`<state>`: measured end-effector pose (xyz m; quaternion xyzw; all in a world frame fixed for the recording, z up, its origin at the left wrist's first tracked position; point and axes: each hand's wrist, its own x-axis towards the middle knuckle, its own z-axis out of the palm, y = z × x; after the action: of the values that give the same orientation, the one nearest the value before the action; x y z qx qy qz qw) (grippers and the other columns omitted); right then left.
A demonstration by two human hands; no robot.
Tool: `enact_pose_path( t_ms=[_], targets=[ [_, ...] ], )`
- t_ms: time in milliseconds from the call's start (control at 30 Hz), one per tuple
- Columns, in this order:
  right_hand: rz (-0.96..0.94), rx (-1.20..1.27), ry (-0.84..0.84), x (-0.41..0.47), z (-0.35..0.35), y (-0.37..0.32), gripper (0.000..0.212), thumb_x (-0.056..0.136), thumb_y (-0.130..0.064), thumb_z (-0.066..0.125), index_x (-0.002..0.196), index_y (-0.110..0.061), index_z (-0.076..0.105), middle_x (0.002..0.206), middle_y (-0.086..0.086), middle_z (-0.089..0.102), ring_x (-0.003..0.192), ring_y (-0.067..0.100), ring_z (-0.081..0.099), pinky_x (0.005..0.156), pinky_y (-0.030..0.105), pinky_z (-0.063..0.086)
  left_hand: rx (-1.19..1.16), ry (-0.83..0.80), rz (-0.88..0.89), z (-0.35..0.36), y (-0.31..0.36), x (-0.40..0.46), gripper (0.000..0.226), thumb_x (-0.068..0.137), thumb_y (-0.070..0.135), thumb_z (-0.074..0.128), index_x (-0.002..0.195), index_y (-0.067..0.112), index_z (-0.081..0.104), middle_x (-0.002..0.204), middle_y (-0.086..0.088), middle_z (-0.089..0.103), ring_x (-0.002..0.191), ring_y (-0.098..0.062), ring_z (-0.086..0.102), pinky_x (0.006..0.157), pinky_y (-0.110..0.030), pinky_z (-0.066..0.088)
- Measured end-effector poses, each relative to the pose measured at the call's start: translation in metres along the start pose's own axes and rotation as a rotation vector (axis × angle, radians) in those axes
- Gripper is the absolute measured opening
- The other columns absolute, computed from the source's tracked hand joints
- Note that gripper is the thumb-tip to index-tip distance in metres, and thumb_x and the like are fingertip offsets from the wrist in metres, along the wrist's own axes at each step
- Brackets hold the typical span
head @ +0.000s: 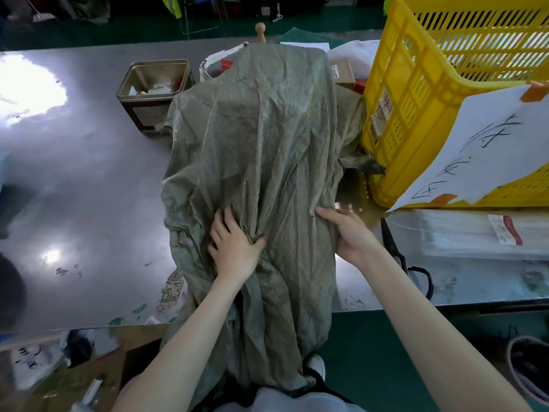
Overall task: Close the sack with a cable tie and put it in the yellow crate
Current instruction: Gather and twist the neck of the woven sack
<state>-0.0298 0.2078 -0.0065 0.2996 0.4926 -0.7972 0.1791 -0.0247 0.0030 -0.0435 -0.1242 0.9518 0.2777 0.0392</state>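
L hand (234, 248) pinches a fold of the woven sack (255, 150), R hand (346, 230) grips its right edge. Sack lies across steel table (89, 173), mouth end hanging off near edge toward person; yellow crate (445, 84) just right of it. Step: gathering neck, not tied yet. Next: bunch fabric tight, need a cable tie, none clearly visible. Scissors (395, 248) beside R wrist

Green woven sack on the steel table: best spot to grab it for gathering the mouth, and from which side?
Grip the loose near part of the sack, where it narrows and hangs over the table edge toward the person. Come from both sides, pinching inward: folds already converge there, by the left hand and right hand. The far part lies wide and flat, likely harder to bunch.
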Motion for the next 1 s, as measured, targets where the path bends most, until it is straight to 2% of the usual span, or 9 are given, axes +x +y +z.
enact_pose_path(
  t_ms=[133,233,367,500,633,800,867,933,1000],
  targets=[
    [0.041,-0.046,-0.030,-0.002,-0.001,-0.003,0.023,0.084,-0.009,0.069,0.106,-0.004,0.063,0.106,0.013,0.070,0.097,0.027,0.067,0.078,0.040,0.054,-0.029,-0.010,0.043,0.000,-0.007,0.003,0.088,0.083,0.025,0.068,0.150,0.011,0.012,0.150,-0.017,0.019,0.134,-0.041,0.024,0.108,-0.054,0.028],
    [0.006,-0.008,-0.004,-0.001,-0.007,-0.004,0.032,0.085,-0.007,0.066,0.116,-0.005,0.057,0.110,0.013,0.069,0.100,0.027,0.067,0.078,0.041,0.054,-0.198,-0.015,0.080,-0.002,-0.011,0.004,0.076,0.086,0.009,0.060,0.149,0.011,0.018,0.145,-0.017,0.027,0.130,-0.040,0.030,0.110,-0.048,0.028],
    [-0.068,0.055,0.063,-0.001,-0.016,0.002,0.041,0.087,-0.004,0.061,0.126,-0.004,0.050,0.116,0.013,0.065,0.103,0.029,0.064,0.078,0.042,0.055,-0.421,-0.044,0.110,-0.011,-0.013,-0.003,0.072,0.087,-0.001,0.055,0.146,0.023,0.021,0.144,-0.009,0.037,0.127,-0.025,0.042,0.106,-0.036,0.036],
    [-0.129,0.065,0.100,0.000,-0.026,0.001,0.047,0.087,0.001,0.055,0.133,-0.004,0.044,0.125,0.015,0.060,0.110,0.034,0.061,0.095,0.053,0.049,-0.527,-0.081,0.094,-0.021,-0.015,-0.008,0.067,0.088,-0.003,0.054,0.141,0.027,0.026,0.128,0.001,0.050,0.114,-0.017,0.050,0.089,-0.027,0.042],
    [-0.144,0.021,0.118,-0.005,-0.030,-0.004,0.050,0.082,0.002,0.049,0.132,-0.006,0.047,0.125,0.016,0.060,0.109,0.035,0.060,0.093,0.052,0.050,-0.582,-0.105,0.078,-0.022,-0.012,-0.020,0.067,0.089,-0.003,0.055,0.142,0.026,0.026,0.121,0.008,0.049,0.109,-0.008,0.049,0.078,-0.010,0.040],
    [-0.023,-0.065,0.010,-0.014,-0.030,-0.001,0.041,0.083,-0.027,0.062,0.122,-0.014,0.058,0.116,0.011,0.067,0.106,0.031,0.063,0.098,0.049,0.046,-0.592,-0.123,0.043,-0.013,-0.010,-0.030,0.069,0.088,-0.001,0.057,0.144,0.025,0.026,0.128,0.003,0.051,0.116,-0.015,0.050,0.099,-0.033,0.043],
    [-0.007,-0.136,-0.038,-0.015,-0.032,0.001,0.060,0.075,-0.042,0.076,0.124,-0.014,0.056,0.117,0.009,0.068,0.107,0.028,0.065,0.096,0.047,0.048,-0.588,-0.129,0.034,-0.009,-0.010,-0.034,0.071,0.088,0.000,0.057,0.145,0.025,0.025,0.130,0.002,0.051,0.119,-0.016,0.050,0.100,-0.031,0.042],
    [-0.018,-0.219,-0.023,-0.013,-0.034,0.004,0.081,0.061,-0.039,0.086,0.128,-0.009,0.051,0.120,0.009,0.066,0.107,0.027,0.065,0.095,0.047,0.050,-0.579,-0.147,0.037,-0.006,-0.011,-0.038,0.073,0.087,0.002,0.058,0.147,0.026,0.024,0.136,0.001,0.048,0.125,-0.016,0.047,0.105,-0.033,0.039],
    [-0.021,-0.241,-0.021,-0.013,-0.034,0.007,0.074,0.061,-0.026,0.086,0.124,-0.005,0.055,0.119,0.013,0.067,0.105,0.029,0.066,0.094,0.049,0.051,-0.570,-0.164,0.045,-0.003,-0.013,-0.041,0.076,0.086,0.005,0.059,0.148,0.028,0.021,0.142,0.000,0.044,0.130,-0.016,0.043,0.112,-0.039,0.034]
  ],
)
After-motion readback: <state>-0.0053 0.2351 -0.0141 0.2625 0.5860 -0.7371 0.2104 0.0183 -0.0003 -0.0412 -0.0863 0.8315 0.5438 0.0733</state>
